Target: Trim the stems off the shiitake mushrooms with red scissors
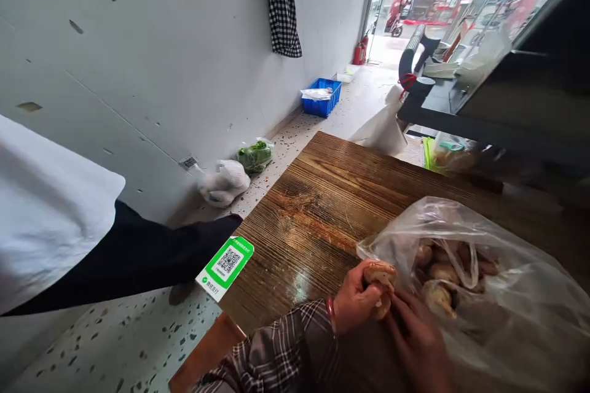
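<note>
My left hand (357, 299) is closed around a brown-capped mushroom (380, 271) above the wooden table, near its front edge. The fingers of my right hand (421, 341) are drawn together and meet the mushroom's lower side from the right, slightly blurred; their exact grip is partly hidden. Just right of both hands lies a clear plastic bag (442, 218), its mouth open toward them. Inside the bag several more mushrooms (445, 271) are piled, some seen only through the plastic.
The wooden table (313, 196) has a green QR code card (228, 264) at its left edge. A person's dark trouser leg (152, 252) is beside it. On the floor are a white bag (225, 183), bagged greens (255, 156) and a blue crate (321, 104). Dark equipment (520, 92) stands at right.
</note>
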A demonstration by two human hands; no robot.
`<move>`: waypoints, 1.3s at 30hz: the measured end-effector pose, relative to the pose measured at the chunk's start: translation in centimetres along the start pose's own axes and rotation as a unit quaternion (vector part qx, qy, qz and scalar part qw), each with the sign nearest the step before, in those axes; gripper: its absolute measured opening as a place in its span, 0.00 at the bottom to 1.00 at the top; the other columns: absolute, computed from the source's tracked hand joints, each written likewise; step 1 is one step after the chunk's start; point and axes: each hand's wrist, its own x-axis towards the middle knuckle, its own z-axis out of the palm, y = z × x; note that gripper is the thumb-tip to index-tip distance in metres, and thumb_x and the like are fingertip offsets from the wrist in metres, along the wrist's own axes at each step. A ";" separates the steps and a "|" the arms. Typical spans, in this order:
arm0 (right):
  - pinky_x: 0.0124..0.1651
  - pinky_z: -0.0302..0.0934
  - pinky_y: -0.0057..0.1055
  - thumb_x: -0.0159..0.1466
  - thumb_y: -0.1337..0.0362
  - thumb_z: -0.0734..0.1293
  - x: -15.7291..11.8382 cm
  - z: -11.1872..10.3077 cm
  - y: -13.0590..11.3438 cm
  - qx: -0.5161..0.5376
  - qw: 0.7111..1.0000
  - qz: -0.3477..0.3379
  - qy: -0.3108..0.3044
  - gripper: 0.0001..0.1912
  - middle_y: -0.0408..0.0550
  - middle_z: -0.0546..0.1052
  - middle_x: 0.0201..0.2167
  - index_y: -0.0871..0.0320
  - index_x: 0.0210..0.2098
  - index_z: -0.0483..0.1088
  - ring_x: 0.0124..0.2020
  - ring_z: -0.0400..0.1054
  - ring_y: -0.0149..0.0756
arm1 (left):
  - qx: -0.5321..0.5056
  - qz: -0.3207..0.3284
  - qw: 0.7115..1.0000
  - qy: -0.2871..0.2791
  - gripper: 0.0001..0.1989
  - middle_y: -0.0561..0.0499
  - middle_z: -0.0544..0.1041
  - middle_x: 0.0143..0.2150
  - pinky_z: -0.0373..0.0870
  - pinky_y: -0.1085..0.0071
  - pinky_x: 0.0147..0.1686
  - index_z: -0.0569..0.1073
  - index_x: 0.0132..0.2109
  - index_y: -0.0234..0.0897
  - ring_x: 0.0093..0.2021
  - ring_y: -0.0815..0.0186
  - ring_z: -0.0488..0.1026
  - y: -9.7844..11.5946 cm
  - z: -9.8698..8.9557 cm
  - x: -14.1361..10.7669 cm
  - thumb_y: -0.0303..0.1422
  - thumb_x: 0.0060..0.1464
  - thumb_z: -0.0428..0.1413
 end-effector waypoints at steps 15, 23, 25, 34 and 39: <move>0.57 0.70 0.50 0.71 0.47 0.60 7.3 -6.9 -7.0 0.053 0.991 0.119 -0.009 0.28 0.62 0.77 0.56 0.59 0.59 0.73 0.55 0.73 0.50 | -0.106 -0.143 0.971 0.159 0.22 0.47 0.82 0.31 0.71 0.69 0.31 0.72 0.47 0.34 0.28 0.63 0.77 13.0 -1.0 -12.0 0.35 0.43 0.63; 0.63 0.68 0.45 0.66 0.65 0.69 5.4 -8.2 -22.0 0.235 0.957 -0.022 -0.166 0.28 0.53 0.76 0.61 0.50 0.65 0.69 0.60 0.72 0.45 | -0.162 -0.038 0.942 0.291 0.21 0.49 0.83 0.41 0.74 0.72 0.44 0.75 0.49 0.35 0.40 0.66 0.80 15.2 1.8 -15.7 0.32 0.46 0.67; 0.63 0.68 0.46 0.63 0.69 0.69 5.7 -8.0 -22.7 0.245 0.955 -0.018 -0.164 0.29 0.52 0.76 0.59 0.50 0.63 0.70 0.60 0.72 0.45 | -0.194 -0.024 0.932 0.305 0.21 0.48 0.83 0.42 0.76 0.71 0.47 0.75 0.50 0.35 0.42 0.64 0.81 15.7 2.2 -16.5 0.29 0.47 0.67; 0.54 0.72 0.34 0.53 0.77 0.72 8.8 -6.8 -24.7 0.312 0.938 0.005 -0.149 0.21 0.46 0.83 0.48 0.54 0.45 0.75 0.49 0.78 0.39 | -0.220 -0.050 0.896 0.384 0.18 0.45 0.84 0.50 0.82 0.66 0.52 0.75 0.53 0.37 0.51 0.58 0.83 17.7 -0.2 -18.1 0.21 0.57 0.57; 0.50 0.72 0.30 0.55 0.78 0.71 9.7 -5.0 -25.6 0.333 0.932 0.011 -0.140 0.14 0.44 0.85 0.44 0.55 0.37 0.76 0.46 0.80 0.36 | -0.192 -0.058 0.891 0.407 0.22 0.45 0.83 0.53 0.82 0.68 0.54 0.75 0.56 0.39 0.57 0.57 0.81 18.6 -1.3 -18.4 0.19 0.56 0.55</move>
